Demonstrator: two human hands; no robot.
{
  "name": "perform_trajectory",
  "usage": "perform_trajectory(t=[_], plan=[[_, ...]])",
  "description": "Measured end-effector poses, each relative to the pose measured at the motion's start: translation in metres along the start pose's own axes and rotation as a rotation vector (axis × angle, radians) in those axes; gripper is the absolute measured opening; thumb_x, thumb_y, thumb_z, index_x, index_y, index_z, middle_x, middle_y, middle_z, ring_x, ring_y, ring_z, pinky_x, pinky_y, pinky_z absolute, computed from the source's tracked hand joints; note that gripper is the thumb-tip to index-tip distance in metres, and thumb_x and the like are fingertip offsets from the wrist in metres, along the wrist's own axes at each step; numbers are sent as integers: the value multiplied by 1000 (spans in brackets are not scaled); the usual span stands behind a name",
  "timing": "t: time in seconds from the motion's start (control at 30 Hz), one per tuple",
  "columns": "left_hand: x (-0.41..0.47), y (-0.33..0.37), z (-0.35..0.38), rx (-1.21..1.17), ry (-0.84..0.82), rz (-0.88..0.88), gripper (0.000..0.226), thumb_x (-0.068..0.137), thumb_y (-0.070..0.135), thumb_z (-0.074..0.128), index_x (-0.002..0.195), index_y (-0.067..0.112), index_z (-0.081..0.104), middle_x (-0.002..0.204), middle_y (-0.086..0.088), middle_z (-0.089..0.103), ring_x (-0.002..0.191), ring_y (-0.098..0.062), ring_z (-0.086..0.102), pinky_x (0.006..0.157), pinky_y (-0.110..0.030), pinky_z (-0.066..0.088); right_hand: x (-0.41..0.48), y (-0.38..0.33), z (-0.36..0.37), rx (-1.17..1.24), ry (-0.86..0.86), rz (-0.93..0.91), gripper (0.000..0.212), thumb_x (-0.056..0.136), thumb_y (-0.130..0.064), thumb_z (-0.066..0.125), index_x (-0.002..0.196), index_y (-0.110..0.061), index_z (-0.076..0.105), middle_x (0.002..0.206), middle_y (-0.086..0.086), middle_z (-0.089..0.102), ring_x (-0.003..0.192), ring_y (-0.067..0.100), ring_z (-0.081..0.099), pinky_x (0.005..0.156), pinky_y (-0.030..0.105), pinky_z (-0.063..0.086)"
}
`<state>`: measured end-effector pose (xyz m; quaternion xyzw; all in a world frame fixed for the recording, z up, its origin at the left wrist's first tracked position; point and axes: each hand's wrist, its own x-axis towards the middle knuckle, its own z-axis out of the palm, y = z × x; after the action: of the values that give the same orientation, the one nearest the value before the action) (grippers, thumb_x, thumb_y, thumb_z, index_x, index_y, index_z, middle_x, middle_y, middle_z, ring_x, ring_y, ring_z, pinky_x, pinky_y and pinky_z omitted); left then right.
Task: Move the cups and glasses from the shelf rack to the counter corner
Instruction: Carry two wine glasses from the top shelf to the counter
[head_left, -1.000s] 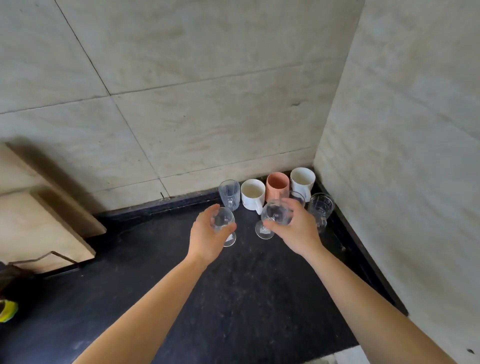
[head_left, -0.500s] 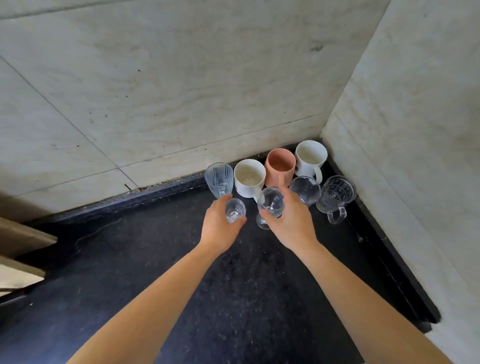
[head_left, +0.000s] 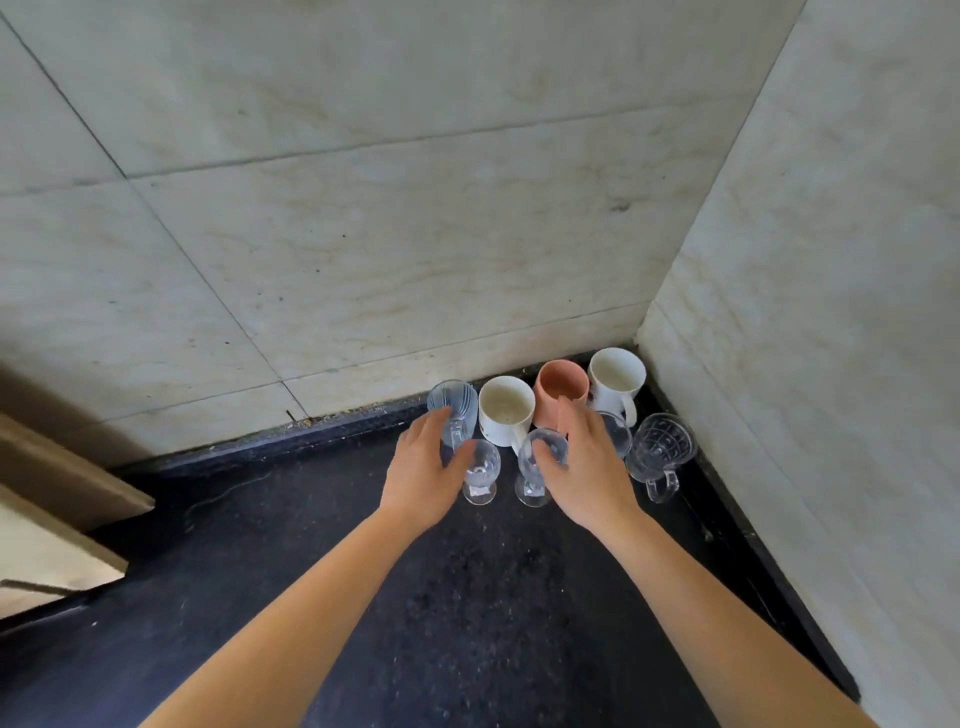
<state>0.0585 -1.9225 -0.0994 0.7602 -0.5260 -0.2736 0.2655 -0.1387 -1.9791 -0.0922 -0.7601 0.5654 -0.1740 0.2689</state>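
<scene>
Left grip (head_left: 423, 470) is wide, its fingers straight and its thumb just beside the left glass (head_left: 480, 470), a small stemmed one standing upright on the black bench (head_left: 467, 597). Right grip (head_left: 589, 467) is wide too, fingers straight, with the thumb touching the bowl of the right glass (head_left: 537, 467), another stemmed one standing upright at 3 o'clock of the first, close but apart. Both forearms reach in from 6 o'clock. At 11 o'clock of the left glass stands a ribbed glass (head_left: 457, 405), partly behind the left fingers. From it a row runs toward 3 o'clock along the back wall: a white mug (head_left: 506, 410), a pink cup (head_left: 561, 387) and a corner mug (head_left: 615, 379), the last one in the angle of the two tiled walls. Behind the right hand a clear glass (head_left: 618, 434) shows only in part. At 3 o'clock of it, by the side wall, stands a cut-glass mug (head_left: 662, 449) with its handle toward 6 o'clock. Wooden boards (head_left: 52, 483) lean at 9 o'clock.
</scene>
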Motion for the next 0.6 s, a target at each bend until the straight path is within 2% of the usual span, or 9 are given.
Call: perform_trajectory(t=[0.07, 0.17, 0.3, 0.43, 0.6], plan=[[-10, 12, -36, 74, 107, 86, 52, 100, 37, 53, 145, 13, 46, 151, -7, 46, 138, -29, 41, 109, -42, 37, 3, -21, -24, -34, 45, -68, 49, 103, -34, 48, 145, -12, 38, 149, 8, 42, 133, 28, 45, 96, 40, 46], [-40, 33, -97, 221, 329, 169, 47, 101, 35, 50, 142, 11, 52, 152, -12, 45, 138, -34, 42, 110, -50, 37, 0, -58, -60, -65, 110, -167, 53, 105, -40, 42, 149, -10, 40, 158, 15, 35, 143, 34, 35, 113, 44, 34], [-121, 53, -166, 440, 629, 197, 51, 104, 39, 42, 146, 12, 45, 155, -16, 40, 140, -38, 38, 109, -53, 34, -28, -109, -92, -144, 211, -378, 64, 103, -51, 34, 152, -10, 37, 162, 18, 26, 148, 34, 26, 117, 47, 27], [-240, 36, -195, 590, 850, 54, 60, 101, 46, 37, 151, 13, 37, 159, -19, 30, 146, -39, 27, 112, -55, 28, -81, -154, -84, -119, 280, -616, 67, 103, -54, 34, 154, -11, 32, 163, 23, 21, 149, 40, 23, 117, 52, 24], [-401, -4, -206, 765, 932, -248, 67, 99, 51, 37, 152, 10, 34, 161, -23, 23, 148, -41, 21, 114, -60, 26, -172, -220, -30, -20, 161, -879, 75, 99, -57, 37, 158, -12, 24, 165, 25, 9, 150, 44, 16, 118, 60, 22]])
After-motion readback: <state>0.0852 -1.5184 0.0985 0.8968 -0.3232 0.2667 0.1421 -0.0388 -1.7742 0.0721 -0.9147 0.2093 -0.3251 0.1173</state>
